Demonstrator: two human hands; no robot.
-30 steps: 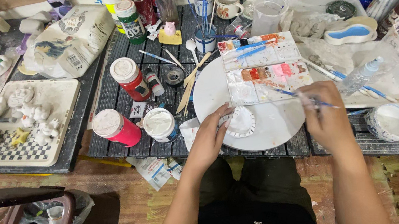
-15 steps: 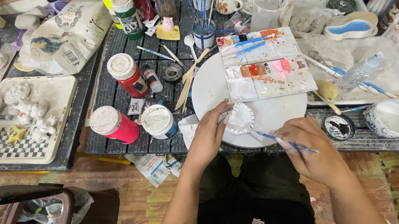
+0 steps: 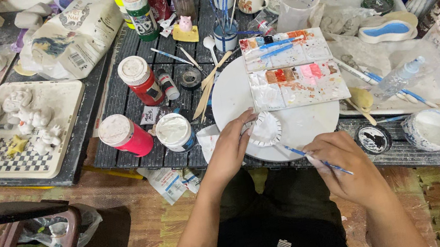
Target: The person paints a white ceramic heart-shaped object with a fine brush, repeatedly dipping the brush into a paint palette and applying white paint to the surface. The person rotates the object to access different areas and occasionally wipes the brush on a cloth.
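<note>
- Currently left hand [image 3: 230, 151] fingers clamped on a small white scalloped dish [image 3: 264, 129], resting on the round white board [image 3: 305, 123].
- Right hand [image 3: 344, 166] fingers pinched on a blue brush [image 3: 315, 159], tip near the dish.
- Paint palette [image 3: 293, 68] lies behind.

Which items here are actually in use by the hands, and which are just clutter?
In use:
left hand on small white scalloped piece
right hand holding blue paintbrush
round white board
paint palette

Lying about:
red paint jars
brush cup
tray of white figurines
</note>
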